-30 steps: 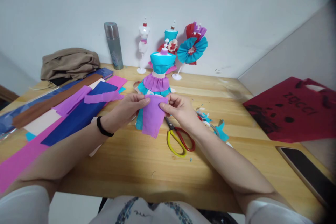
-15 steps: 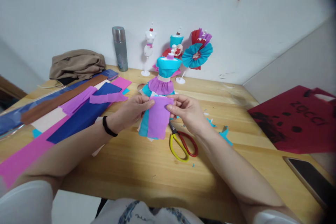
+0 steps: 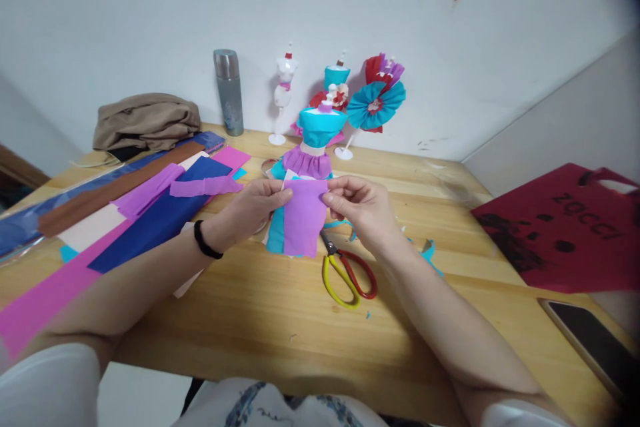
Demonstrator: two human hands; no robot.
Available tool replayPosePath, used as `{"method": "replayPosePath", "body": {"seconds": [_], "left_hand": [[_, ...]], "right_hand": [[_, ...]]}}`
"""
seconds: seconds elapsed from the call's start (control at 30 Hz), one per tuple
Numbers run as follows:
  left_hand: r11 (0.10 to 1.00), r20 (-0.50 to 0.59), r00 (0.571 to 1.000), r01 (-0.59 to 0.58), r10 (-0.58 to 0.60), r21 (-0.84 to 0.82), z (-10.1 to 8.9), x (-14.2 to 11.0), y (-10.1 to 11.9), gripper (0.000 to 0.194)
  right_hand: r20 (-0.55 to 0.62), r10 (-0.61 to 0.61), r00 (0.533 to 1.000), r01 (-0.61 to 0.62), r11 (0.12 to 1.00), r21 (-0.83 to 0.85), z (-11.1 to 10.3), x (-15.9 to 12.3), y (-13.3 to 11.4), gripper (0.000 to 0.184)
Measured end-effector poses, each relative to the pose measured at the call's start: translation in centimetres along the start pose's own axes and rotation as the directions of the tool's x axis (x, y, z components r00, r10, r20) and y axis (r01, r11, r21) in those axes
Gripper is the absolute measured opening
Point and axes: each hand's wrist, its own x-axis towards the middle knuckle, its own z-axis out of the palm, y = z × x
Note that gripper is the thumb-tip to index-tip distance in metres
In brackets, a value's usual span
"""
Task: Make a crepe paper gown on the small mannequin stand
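Note:
Between my two hands hangs a piece of purple crepe paper (image 3: 303, 220), with a turquoise strip (image 3: 275, 230) showing along its left side. My left hand (image 3: 264, 205) pinches the upper left corner between thumb and fingers. The upper right corner is pinched by my right hand (image 3: 356, 208). Just behind the paper stands a small dress form (image 3: 323, 125) in a turquoise top and a purple ruffle; its lower part is hidden. Scissors (image 3: 345, 273) with one yellow and one red handle lie on the table below my right hand.
More dress forms, one nearly bare (image 3: 287, 73) and one with a turquoise paper fan (image 3: 376, 107), stand by the wall. A flask (image 3: 229, 93), brown cloth (image 3: 147, 121) and coloured paper sheets (image 3: 145, 230) are left. Right are turquoise scraps (image 3: 431, 257), a red bag (image 3: 565, 227) and a phone (image 3: 590, 340).
The view has shifted, so the whole table sits lower and further right than a second ago. Both hands keep their pinch, and the purple paper has straightened and risen slightly.

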Motion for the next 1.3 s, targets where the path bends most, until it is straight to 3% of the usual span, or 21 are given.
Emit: {"method": "replayPosePath", "body": {"seconds": [0.17, 0.3, 0.47, 0.7, 1.0, 1.2, 1.3], "left_hand": [[1.000, -0.023, 1.000, 0.003, -0.004, -0.016, -0.1, 0.0, 0.0, 0.035], [1.000, -0.069, 0.998, 0.011, -0.012, -0.008, -0.2, -0.1, 0.3, 0.029], [0.999, -0.068, 0.997, 0.022, -0.023, -0.027, -0.1, -0.1, 0.7, 0.029], [0.999, -0.074, 0.997, -0.004, 0.000, -0.051, -0.2, 0.0, 0.6, 0.031], [0.990, -0.053, 0.999, 0.008, -0.015, -0.140, -0.6, 0.0, 0.5, 0.025], [0.973, 0.063, 0.996, 0.082, -0.070, -0.214, -1.1, 0.4, 0.2, 0.027], [0.972, 0.053, 0.995, 0.090, -0.080, -0.217, -1.2, 0.5, -0.2, 0.027]], "right_hand": [[0.011, -0.035, 0.999, 0.036, 0.998, -0.048, -0.2, 0.1, 0.0, 0.026], [-0.052, -0.112, 0.992, 0.105, 0.987, -0.118, -1.1, 0.2, -0.5, 0.019], [-0.095, -0.198, 0.976, 0.181, 0.970, -0.165, -2.6, 0.3, -2.3, 0.024], [-0.120, -0.171, 0.978, 0.151, 0.975, -0.166, -4.0, 0.2, -3.8, 0.026], [-0.016, -0.082, 0.996, 0.079, 0.988, -0.130, -3.0, 0.8, -1.5, 0.025], [0.014, -0.028, 1.000, 0.030, 0.995, -0.098, -2.4, 0.8, -0.9, 0.029], [0.022, 0.004, 1.000, -0.003, 0.998, -0.067, -2.0, 0.6, -0.9, 0.030]]}}
